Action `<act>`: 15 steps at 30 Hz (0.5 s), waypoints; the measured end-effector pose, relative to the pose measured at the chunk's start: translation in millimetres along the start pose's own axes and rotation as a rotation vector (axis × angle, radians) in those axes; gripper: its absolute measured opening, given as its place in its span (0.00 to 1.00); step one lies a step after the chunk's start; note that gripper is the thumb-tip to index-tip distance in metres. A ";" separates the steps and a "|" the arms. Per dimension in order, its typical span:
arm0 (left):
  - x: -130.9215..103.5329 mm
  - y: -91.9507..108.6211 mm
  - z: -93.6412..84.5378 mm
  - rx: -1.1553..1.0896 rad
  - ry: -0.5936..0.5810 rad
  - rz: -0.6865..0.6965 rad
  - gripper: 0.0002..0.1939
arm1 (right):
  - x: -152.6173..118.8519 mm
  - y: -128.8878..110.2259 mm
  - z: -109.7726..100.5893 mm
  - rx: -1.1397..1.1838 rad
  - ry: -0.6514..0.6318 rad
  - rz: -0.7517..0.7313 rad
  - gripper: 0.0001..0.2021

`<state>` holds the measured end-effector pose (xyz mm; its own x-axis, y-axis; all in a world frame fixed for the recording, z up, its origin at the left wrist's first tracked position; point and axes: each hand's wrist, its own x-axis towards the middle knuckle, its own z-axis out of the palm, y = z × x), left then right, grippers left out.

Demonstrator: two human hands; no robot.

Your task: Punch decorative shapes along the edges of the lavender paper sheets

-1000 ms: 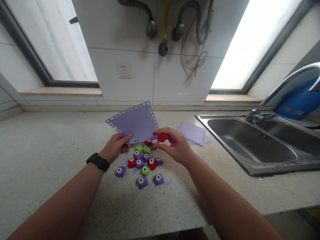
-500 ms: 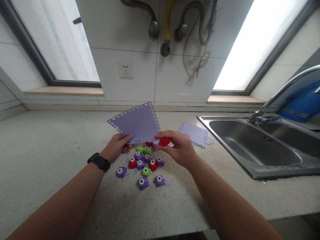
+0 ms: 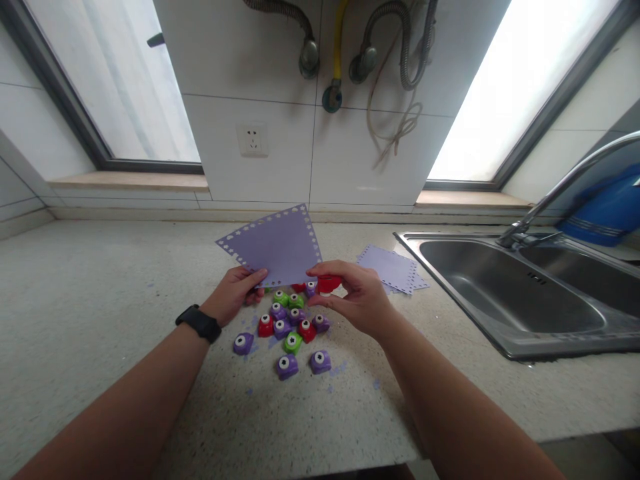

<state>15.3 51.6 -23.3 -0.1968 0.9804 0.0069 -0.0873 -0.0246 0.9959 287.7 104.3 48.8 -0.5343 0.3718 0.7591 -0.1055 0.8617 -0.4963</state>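
A purple sheet of paper (image 3: 277, 247) with small shapes punched along its edges is held up over the counter. My left hand (image 3: 244, 285) pinches its lower left edge, thumb on top. Between the thumb and fingers of my right hand (image 3: 357, 293) is a red craft punch (image 3: 329, 285), at the sheet's lower right corner; whether the paper sits in its slot I cannot tell. Below the sheet lie several more punches: a green punch (image 3: 293, 342), a red punch (image 3: 266, 325), a purple punch (image 3: 287, 366) and others, some partly hidden behind the paper.
Punched purple sheets (image 3: 387, 267) lie in a stack right of my right hand. Purple paper scraps (image 3: 340, 368) dot the speckled counter (image 3: 125, 280). A steel double sink (image 3: 510, 287) with a faucet (image 3: 560, 187) is set in at the right. A tiled wall stands behind.
The thumb and fingers of my right hand sit slightly further apart around the red punch, whose pale round part now shows underneath. The paper and my left hand have hardly moved.
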 end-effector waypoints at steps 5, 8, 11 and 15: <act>0.0 0.3 0.0 0.002 -0.002 0.002 0.19 | 0.1 0.2 0.9 -0.016 -0.005 -0.023 0.20; 0.0 0.1 0.0 0.002 -0.001 0.001 0.19 | -0.2 -0.7 0.4 -0.018 0.005 -0.014 0.19; 0.0 0.2 0.1 0.005 -0.001 0.002 0.19 | -0.8 -2.0 -0.3 -0.025 0.004 0.003 0.18; -0.2 0.8 0.4 0.006 0.001 -0.001 0.19 | -1.3 -2.6 -0.6 -0.030 0.007 0.022 0.17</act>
<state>15.6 51.4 -22.5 -0.1980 0.9802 0.0057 -0.0815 -0.0222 0.9964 289.1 101.7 49.4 -0.5305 0.3931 0.7510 -0.0687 0.8631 -0.5003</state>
